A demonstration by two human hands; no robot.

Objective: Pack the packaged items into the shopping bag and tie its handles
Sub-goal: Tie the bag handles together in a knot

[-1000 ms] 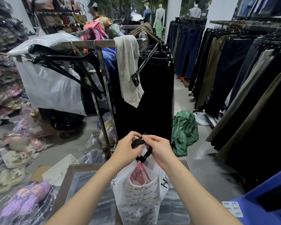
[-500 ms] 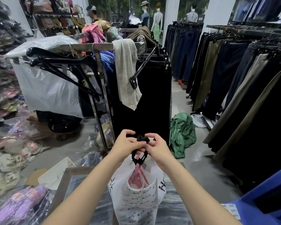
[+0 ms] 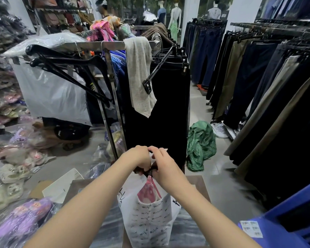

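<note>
The white printed plastic shopping bag stands on the near table, directly below both hands. Left hand and right hand pinch its black handles, now pulled down into a tighter knot than half a second ago.

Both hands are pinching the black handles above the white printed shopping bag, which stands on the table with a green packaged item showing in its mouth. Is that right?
One detail is off: the packaged item showing in the mouth of the shopping bag is pink, not green. The head view shows it. The left hand and right hand do pinch the black handles, and the bag stands on the table.
</note>
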